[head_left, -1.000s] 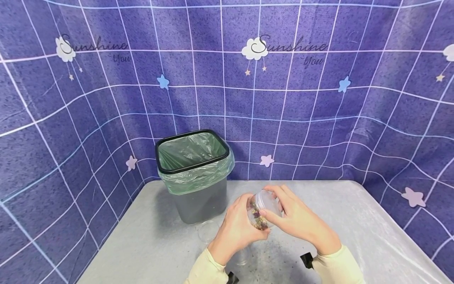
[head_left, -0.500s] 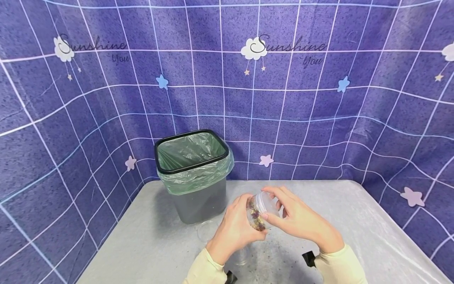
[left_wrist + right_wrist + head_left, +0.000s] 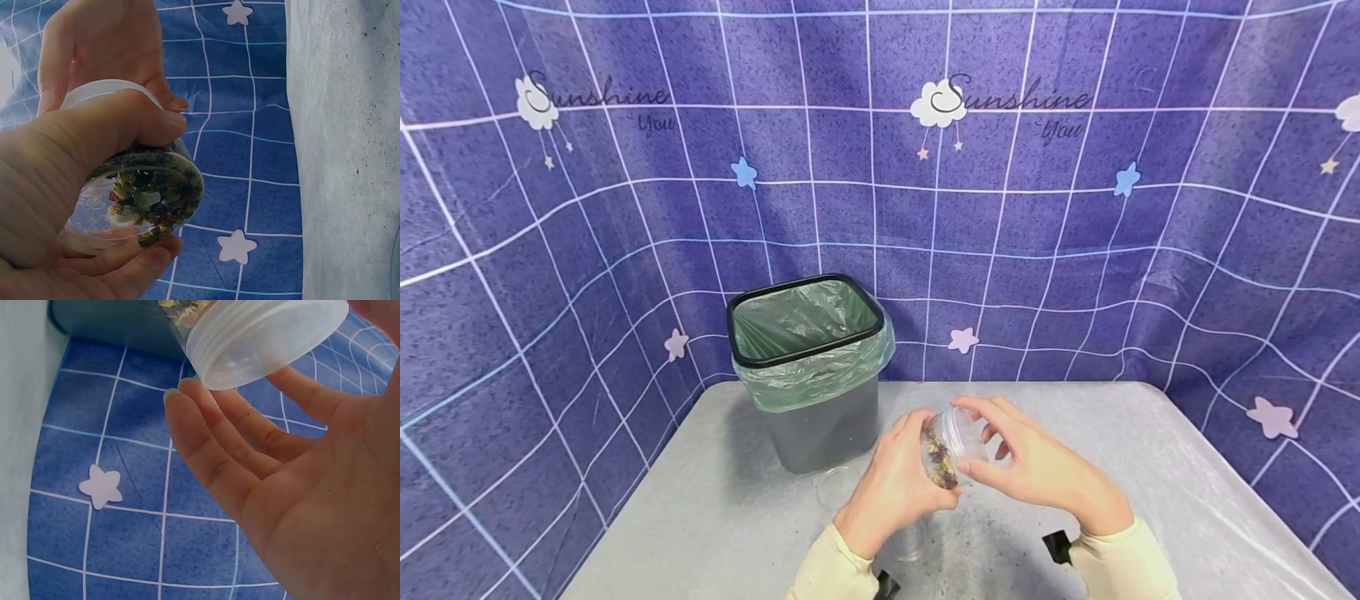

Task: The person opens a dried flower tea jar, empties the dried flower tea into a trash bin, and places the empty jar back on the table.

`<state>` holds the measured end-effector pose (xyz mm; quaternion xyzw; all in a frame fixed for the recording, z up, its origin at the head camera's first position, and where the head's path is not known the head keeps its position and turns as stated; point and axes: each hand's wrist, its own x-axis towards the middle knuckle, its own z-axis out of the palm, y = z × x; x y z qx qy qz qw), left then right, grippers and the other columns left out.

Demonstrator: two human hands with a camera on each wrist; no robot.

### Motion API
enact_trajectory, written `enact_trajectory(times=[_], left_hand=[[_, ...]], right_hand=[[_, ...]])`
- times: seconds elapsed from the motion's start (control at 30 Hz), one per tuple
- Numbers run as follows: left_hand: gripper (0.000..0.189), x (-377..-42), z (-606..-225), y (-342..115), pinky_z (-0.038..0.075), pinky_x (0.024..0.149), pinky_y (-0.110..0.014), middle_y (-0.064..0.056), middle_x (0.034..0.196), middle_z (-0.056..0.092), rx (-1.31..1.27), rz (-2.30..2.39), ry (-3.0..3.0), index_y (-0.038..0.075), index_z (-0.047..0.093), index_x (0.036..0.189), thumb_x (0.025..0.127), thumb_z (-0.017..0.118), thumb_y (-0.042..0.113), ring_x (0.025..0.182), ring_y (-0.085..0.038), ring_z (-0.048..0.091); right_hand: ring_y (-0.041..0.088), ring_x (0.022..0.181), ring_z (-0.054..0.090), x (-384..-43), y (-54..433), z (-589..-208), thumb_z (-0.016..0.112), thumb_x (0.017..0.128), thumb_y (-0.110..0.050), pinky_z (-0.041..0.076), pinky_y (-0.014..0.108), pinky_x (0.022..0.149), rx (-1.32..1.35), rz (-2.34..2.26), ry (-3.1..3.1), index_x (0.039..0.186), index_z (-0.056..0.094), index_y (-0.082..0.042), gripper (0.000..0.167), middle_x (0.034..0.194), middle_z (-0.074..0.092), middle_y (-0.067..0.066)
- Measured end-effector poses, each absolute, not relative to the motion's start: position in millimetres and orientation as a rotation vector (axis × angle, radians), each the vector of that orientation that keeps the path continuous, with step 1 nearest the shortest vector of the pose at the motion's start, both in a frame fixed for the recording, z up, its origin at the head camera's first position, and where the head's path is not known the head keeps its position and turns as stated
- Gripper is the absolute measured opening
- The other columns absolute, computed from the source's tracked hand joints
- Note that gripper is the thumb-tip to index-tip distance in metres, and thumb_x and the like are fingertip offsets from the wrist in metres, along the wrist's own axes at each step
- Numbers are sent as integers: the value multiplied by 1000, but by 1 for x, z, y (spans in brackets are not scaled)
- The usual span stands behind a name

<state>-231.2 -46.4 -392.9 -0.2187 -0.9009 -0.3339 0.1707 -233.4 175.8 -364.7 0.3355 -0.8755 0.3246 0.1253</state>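
My left hand [image 3: 898,475] grips a clear round jar [image 3: 936,454] tilted sideways above the table. Dried bits in yellow, green and dark red, like flower tea [image 3: 147,197], show through its clear bottom in the left wrist view. A ribbed, translucent white lid [image 3: 275,344] covers the jar's other end, facing my right palm. My right hand [image 3: 1026,462] holds this lid by its edge, with thumb and forefinger on opposite sides. In the right wrist view its other fingers [image 3: 212,453] stretch out below the lid, and a gap separates the palm from it.
A grey trash bin [image 3: 827,429] lined with a green bag stands behind and left of my hands. Faint, clear round pieces [image 3: 837,489] lie on the grey table [image 3: 700,508], one partly behind my left arm. Dark specks dot the surface. A purple grid curtain [image 3: 880,208] hangs behind.
My right hand has shifted slightly right and down, its thumb lower on the lid, so more of the ribbed rim shows. The left hand and jar have barely moved.
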Motion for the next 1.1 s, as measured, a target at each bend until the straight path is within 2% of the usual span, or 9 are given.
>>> enact_trajectory(times=[0.27, 0.43, 0.7, 0.83, 1.0, 1.1], left_hand=[[90, -232, -395, -47, 54, 85, -30, -2, 115, 64, -633, -947, -2549, 11, 56, 132, 53, 96, 26, 98, -15, 61], [90, -233, -396, -48, 54, 85, -30, -2, 114, 64, -636, -944, -2549, 10, 56, 132, 53, 96, 27, 98, -15, 60], [90, -232, -396, -49, 54, 85, -30, -2, 114, 64, -651, -943, -2541, 7, 57, 133, 53, 95, 26, 97, -15, 60], [89, -233, -396, -48, 54, 85, -30, -2, 113, 64, -665, -934, -2529, 8, 57, 131, 53, 96, 26, 97, -15, 60], [89, -234, -397, -48, 54, 86, -30, -2, 112, 64, -673, -925, -2520, 8, 58, 130, 52, 96, 26, 97, -15, 60], [89, -234, -398, -48, 54, 87, -30, -2, 112, 64, -671, -923, -2521, 8, 58, 129, 51, 96, 26, 98, -14, 60]], right_hand=[[7, 99, 58, -233, 177, -363, 83, 87, -36, 58, 31, 79, 1036, 945, -2520, 153, 48, -27, 75, 119, 59, -10], [13, 102, 60, -234, 178, -365, 85, 85, -28, 58, 32, 80, 1077, 953, -2490, 153, 47, -27, 78, 122, 58, -10], [7, 104, 57, -234, 179, -365, 86, 81, -18, 59, 33, 78, 1139, 940, -2438, 151, 48, -25, 80, 126, 58, -8], [12, 106, 59, -234, 179, -364, 88, 78, -15, 60, 34, 77, 1163, 947, -2416, 150, 49, -24, 82, 129, 55, -11], [22, 108, 63, -235, 178, -364, 89, 73, -8, 60, 37, 79, 1199, 958, -2393, 147, 50, -22, 84, 134, 56, -5], [23, 109, 64, -235, 177, -365, 89, 71, -5, 60, 39, 81, 1214, 961, -2380, 146, 51, -21, 86, 135, 56, -1]])
